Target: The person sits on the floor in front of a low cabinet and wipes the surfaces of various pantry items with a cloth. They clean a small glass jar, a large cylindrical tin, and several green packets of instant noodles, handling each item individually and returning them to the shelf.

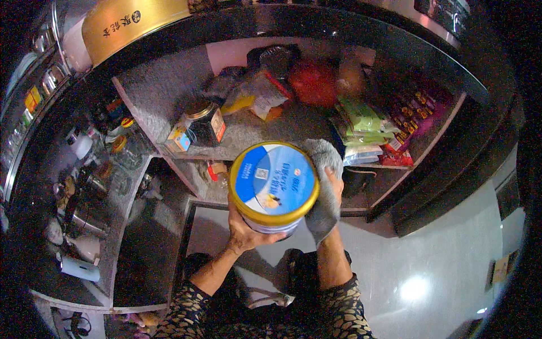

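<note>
Under the round tin (273, 186), the left hand (245, 233) clamps its base before the open shelf (237, 135); the right hand (333, 189) presses a grey cloth (324, 192) against its side. Best wipe around while the supporting grip stays firm.

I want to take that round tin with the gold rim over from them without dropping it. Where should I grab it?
Probably by the round tin's side wall just under the gold rim, from the far side. The left hand cups it from below and the right hand presses a grey cloth on its right; the far side is free.
</note>
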`<action>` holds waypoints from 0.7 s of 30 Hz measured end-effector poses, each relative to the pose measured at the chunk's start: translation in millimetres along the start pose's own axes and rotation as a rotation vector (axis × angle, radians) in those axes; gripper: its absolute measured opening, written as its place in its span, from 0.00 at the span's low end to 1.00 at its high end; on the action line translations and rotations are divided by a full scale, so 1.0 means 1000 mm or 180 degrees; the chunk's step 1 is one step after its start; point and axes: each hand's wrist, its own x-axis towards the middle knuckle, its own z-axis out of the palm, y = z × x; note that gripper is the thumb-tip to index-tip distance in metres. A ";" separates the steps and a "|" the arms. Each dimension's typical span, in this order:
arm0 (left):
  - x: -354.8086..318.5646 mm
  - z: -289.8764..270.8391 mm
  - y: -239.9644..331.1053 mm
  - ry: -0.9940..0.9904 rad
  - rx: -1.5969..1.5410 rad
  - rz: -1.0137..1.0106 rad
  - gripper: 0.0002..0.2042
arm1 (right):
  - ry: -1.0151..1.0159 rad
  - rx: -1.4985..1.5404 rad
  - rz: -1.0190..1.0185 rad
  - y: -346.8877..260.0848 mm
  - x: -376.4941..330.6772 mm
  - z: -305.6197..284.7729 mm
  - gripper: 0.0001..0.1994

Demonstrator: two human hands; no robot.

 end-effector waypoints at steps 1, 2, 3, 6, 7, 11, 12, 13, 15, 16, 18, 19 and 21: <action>-0.003 -0.002 0.000 -0.0157 0.0051 0.0069 0.58 | 0.0042 0.0677 0.0345 -0.014 -0.006 0.008 0.15; -0.005 -0.005 0.000 -0.0316 0.0101 0.0139 0.58 | -0.0143 0.0219 0.0089 -0.018 -0.003 0.004 0.13; -0.008 -0.005 0.002 -0.0410 0.0038 0.0094 0.58 | 0.0008 0.0174 0.0245 -0.025 -0.005 0.004 0.13; -0.010 -0.004 0.018 -0.0576 -0.0219 -0.0032 0.59 | -0.0692 -0.0705 -0.0256 -0.055 -0.022 -0.014 0.22; -0.011 -0.003 0.018 -0.0630 -0.0282 0.0002 0.59 | -0.0784 -0.0767 -0.0522 -0.058 -0.030 -0.018 0.24; -0.008 0.003 0.038 -0.0625 -0.0834 0.0195 0.61 | -0.1551 -0.1804 -0.1918 -0.080 -0.063 -0.034 0.25; -0.008 0.006 0.041 -0.0635 -0.0975 0.0251 0.62 | -0.1914 -0.2340 -0.2465 -0.088 -0.067 -0.042 0.25; -0.011 0.006 0.039 -0.0690 -0.0961 0.0245 0.62 | -0.2046 -0.2531 -0.2609 -0.092 -0.077 -0.045 0.26; -0.017 0.007 0.042 -0.0750 -0.1005 0.0149 0.61 | -0.2181 -0.3111 -0.2504 -0.105 -0.099 -0.043 0.27; -0.020 0.009 0.044 -0.0785 -0.1031 0.0100 0.60 | -0.2257 -0.3338 -0.2401 -0.109 -0.107 -0.043 0.27; -0.016 0.004 0.048 -0.0852 -0.1055 0.0141 0.59 | -0.2267 -0.3587 -0.2287 -0.117 -0.114 -0.041 0.27; -0.015 0.003 0.052 -0.0896 -0.1073 0.0153 0.58 | -0.2279 -0.3706 -0.2246 -0.121 -0.115 -0.039 0.27; -0.015 0.002 0.059 -0.0999 -0.1092 0.0164 0.58 | -0.2181 -0.3598 -0.2254 -0.128 -0.112 -0.035 0.27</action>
